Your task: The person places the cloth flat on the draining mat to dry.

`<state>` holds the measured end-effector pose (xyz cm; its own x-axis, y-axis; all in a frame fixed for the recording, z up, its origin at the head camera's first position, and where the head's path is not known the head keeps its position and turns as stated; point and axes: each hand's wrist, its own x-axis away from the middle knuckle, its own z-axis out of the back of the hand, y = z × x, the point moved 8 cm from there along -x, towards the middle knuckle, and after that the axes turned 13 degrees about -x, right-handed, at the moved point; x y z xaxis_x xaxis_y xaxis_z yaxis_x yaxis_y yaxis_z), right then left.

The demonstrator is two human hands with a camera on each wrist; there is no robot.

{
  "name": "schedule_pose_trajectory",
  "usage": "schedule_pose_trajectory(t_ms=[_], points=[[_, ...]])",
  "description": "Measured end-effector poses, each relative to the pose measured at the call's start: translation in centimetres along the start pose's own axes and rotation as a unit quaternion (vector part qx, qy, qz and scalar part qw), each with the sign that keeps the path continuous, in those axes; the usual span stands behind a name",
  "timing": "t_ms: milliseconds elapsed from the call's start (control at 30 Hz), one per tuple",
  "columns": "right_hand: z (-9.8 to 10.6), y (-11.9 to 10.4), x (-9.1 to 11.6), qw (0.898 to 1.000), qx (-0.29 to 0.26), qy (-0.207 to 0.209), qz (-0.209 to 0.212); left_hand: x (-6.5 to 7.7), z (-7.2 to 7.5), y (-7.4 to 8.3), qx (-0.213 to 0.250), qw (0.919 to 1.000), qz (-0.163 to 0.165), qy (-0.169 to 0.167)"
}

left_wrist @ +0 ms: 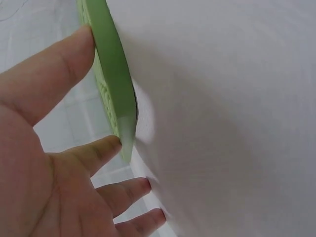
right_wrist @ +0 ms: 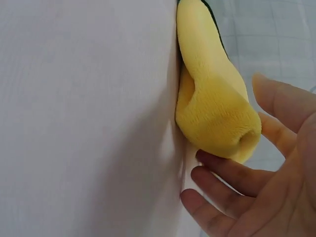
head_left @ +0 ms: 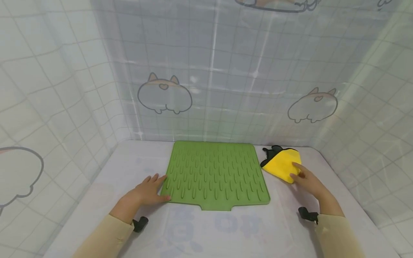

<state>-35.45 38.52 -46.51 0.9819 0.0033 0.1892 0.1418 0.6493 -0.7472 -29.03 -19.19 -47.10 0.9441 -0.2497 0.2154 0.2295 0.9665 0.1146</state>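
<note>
A green ridged mat [head_left: 215,175], with a short tab at its front edge, lies flat on the table. At its near left corner, my left hand [head_left: 146,195] has its thumb and forefinger spread and touching the edge. The left wrist view shows these fingers [left_wrist: 74,52] straight against the mat's side [left_wrist: 116,64]. To the right of the mat lies a folded yellow cloth [head_left: 284,165] with a black part at its far left. My right hand [head_left: 308,182] is at its right side, fingers loosely bent. In the right wrist view a fingertip touches the cloth's underside [right_wrist: 217,118]; the thumb stands off it.
The pale table [head_left: 193,233] has faint printed marks near its front. A white grid-patterned curtain [head_left: 232,89] with cartoon animal drawings rises behind and at both sides. A small black device [head_left: 140,224] is on the left wrist, another black device [head_left: 308,214] on the right.
</note>
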Motion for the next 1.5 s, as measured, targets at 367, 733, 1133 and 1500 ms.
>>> schedule_pose_trajectory(t_ms=[367,733,1133,1500], points=[[0.8,-0.4,-0.4,0.994,-0.074,0.084,-0.003,0.0,0.2,0.0,0.044,0.9989,-0.008,-0.014],[1.2,-2.9,0.3,0.987,-0.102,0.124,0.032,0.2,0.2,0.1,0.049,0.9987,0.002,-0.016],[2.0,-5.8,1.7,0.971,-0.113,0.192,0.084,0.1,0.6,0.1,0.047,0.9987,0.011,-0.018],[2.4,-8.3,2.8,0.959,-0.123,0.24,0.093,0.2,0.4,-0.2,0.047,0.9987,0.009,-0.016]])
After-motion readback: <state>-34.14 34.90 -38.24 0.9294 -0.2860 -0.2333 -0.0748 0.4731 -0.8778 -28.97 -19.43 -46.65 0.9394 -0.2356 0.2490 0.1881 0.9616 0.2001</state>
